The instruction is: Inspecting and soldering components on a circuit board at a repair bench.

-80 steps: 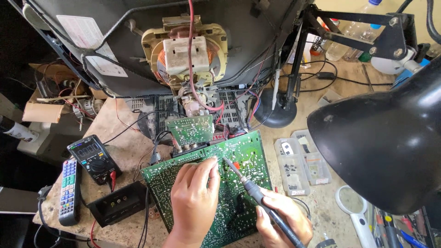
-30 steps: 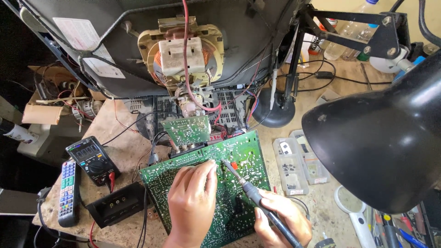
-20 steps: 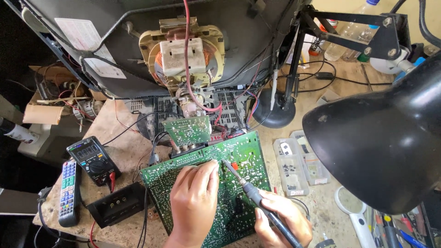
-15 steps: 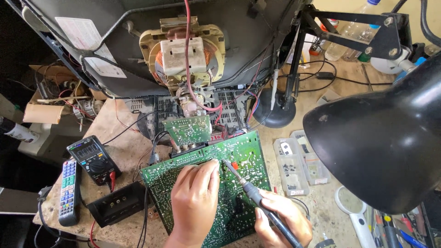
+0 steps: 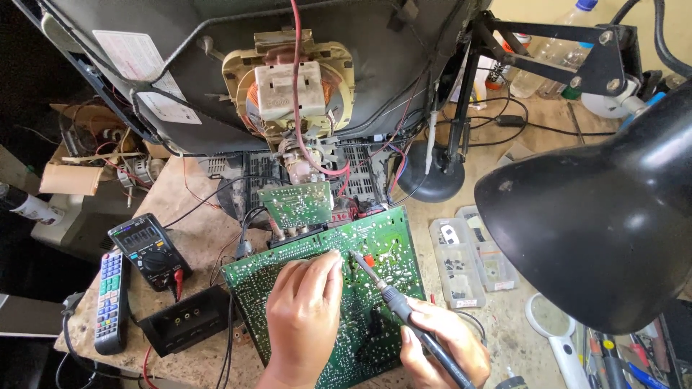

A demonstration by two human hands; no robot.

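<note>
**Soldering iron tip on green circuit board**

Head view: left hand [image 5: 306,317] laid flat on the large green circuit board [image 5: 328,288], fingers loosely spread, fingertips pressing near the board's middle, grasping nothing. Right hand [image 5: 443,346] clenched around the soldering iron [image 5: 393,299], tip touching the board just beside the left fingertips. Board tilted at the near edge of the workbench [image 5: 194,194], in front of an opened picture-tube television [image 5: 288,79]. Exact solder joint too small to make out; board's lower part hidden under both hands, wrists cut off by the frame. Black desk lamp shade [image 5: 598,230] blocking the right side. Multimeter [image 5: 148,248] and remote control [image 5: 108,299] at left, clear parts box [image 5: 461,263] at right. Worn, dusty bench, cluttered with wires.
</note>
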